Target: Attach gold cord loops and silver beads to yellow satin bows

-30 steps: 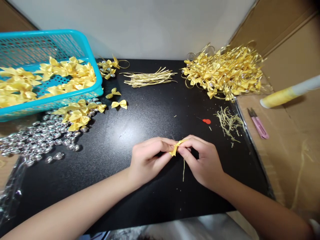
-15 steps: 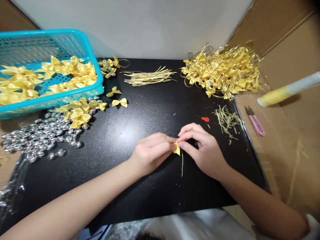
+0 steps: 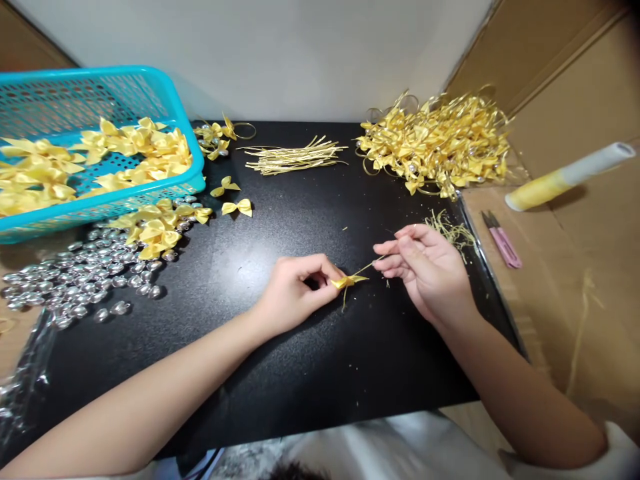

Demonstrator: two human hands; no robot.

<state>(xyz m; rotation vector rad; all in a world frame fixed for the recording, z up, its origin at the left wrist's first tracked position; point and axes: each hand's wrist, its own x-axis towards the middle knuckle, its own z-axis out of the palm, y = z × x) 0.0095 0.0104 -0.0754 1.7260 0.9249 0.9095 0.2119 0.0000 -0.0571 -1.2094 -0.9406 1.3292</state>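
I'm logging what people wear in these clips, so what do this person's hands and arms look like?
The left hand and right hand are ungloved, with no watch or bracelet showing on either wrist. Both forearms are bare; a whitish sleeve shows by the right elbow.

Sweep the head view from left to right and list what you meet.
Pile of silver beads → nearer loose yellow bow → left hand → held yellow bow → right hand → pink-handled snips → yellow-and-white tube.
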